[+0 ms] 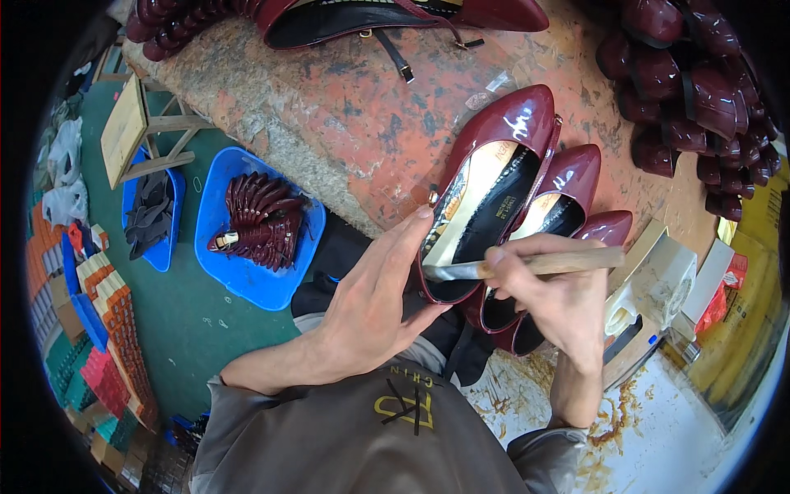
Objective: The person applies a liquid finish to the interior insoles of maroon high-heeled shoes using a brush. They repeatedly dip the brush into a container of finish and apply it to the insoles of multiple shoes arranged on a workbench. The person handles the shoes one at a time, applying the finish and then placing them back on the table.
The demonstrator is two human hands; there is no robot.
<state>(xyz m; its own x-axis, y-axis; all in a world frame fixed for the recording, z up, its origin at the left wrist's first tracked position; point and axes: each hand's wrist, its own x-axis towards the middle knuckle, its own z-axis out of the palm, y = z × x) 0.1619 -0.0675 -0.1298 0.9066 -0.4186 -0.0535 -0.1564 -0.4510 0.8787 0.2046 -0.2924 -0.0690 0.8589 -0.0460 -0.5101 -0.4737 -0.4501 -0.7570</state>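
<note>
A glossy burgundy flat shoe (503,120) lies toe up and away from me, with a pale gold insole strip and black lining showing inside. My left hand (376,296) rests along its left side near the heel, fingers against the edge; whether it grips the shoe is unclear. My right hand (543,290) holds a brush (555,262) by its wooden handle, and the brush's tip is inside the shoe at the heel end. More burgundy flats (571,170) overlap to the right, partly under my right hand.
Stacked burgundy shoes (654,74) stand at upper right, and another strapped shoe (500,13) lies at the top of the worn worktable (370,117). A blue bin (216,272) of burgundy parts and a wooden stool (126,133) are at left. A box (642,253) sits at right.
</note>
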